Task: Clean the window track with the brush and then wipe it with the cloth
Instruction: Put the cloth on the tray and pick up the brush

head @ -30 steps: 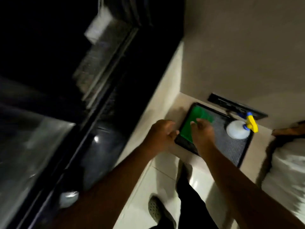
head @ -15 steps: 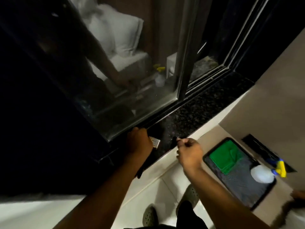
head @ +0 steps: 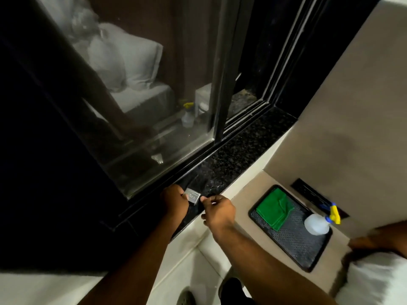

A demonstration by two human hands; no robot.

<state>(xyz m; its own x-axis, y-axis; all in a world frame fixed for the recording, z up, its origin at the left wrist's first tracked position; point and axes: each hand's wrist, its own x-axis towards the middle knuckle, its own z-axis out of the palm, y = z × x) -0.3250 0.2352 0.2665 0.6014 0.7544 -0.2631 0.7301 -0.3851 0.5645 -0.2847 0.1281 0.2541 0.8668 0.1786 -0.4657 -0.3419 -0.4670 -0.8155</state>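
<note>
My left hand (head: 175, 200) is closed around a brush (head: 193, 196) with a shiny metal ferrule, held over the near end of the black speckled sill (head: 242, 150). Its dark bristles barely show against the sill. My right hand (head: 219, 211) has its fingertips pinched together at the brush's bristle end. The window track (head: 244, 118) runs along the foot of the sliding glass, just beyond the brush. A folded green cloth (head: 275, 209) lies on a black tray (head: 293, 249) to the lower right, apart from both hands.
A white spray bottle (head: 317, 223) with a yellow and blue trigger stands on the tray. A dark vent (head: 308, 192) sits behind the tray. Another person's arm and white sleeve (head: 374, 278) are at the right edge. My feet show on the tiled floor (head: 187, 274).
Both hands rose from the tray on the ledge to the window sill, the left now holding the brush. The view swung up to the window. The cloth stayed on the tray.
</note>
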